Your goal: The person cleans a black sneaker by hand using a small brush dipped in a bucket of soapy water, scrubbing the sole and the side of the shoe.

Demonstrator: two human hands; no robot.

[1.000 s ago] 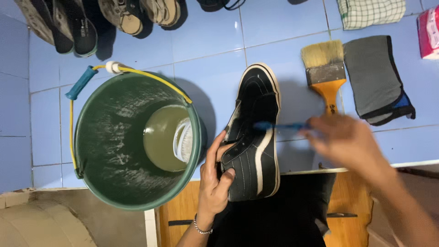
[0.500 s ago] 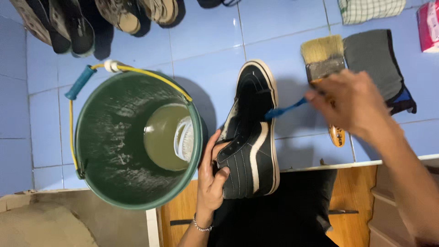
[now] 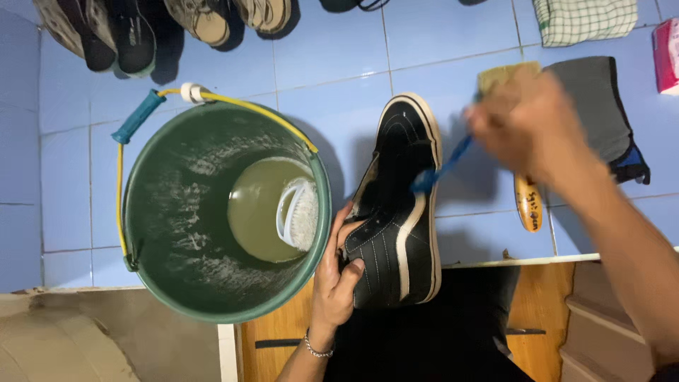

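The left hand (image 3: 338, 272) comes up from the bottom edge, a thin bracelet (image 3: 317, 348) on its wrist. Its fingers (image 3: 350, 271) are curled shut around the ankle end of a black high-top shoe (image 3: 399, 205) with white sole edging, thumb on the near side, holding it with the toe pointing away. Just left of those fingers, almost touching them, stands a green bucket (image 3: 170, 233) with a yellow wire handle and blue grip; murky water lies in its bottom with a white scrub brush (image 3: 298, 214) in it. Below the shoe's heel lie a dark cloth (image 3: 453, 325) and wooden steps (image 3: 544, 304).

The right hand (image 3: 527, 127), blurred, is closed in a fist on a thin blue brush (image 3: 437, 170) whose far end touches the shoe's side near the sole. How the fingers wrap it cannot be told through the blur. Partly hidden beyond that hand lies a wooden paintbrush (image 3: 528, 201) on the blue tiled floor (image 3: 339, 64), with a folded grey cloth (image 3: 601, 106) beside it. Farther off are a checked cloth (image 3: 583, 20), a pink packet (image 3: 666, 56), and a row of shoes (image 3: 163, 25) along the far edge.
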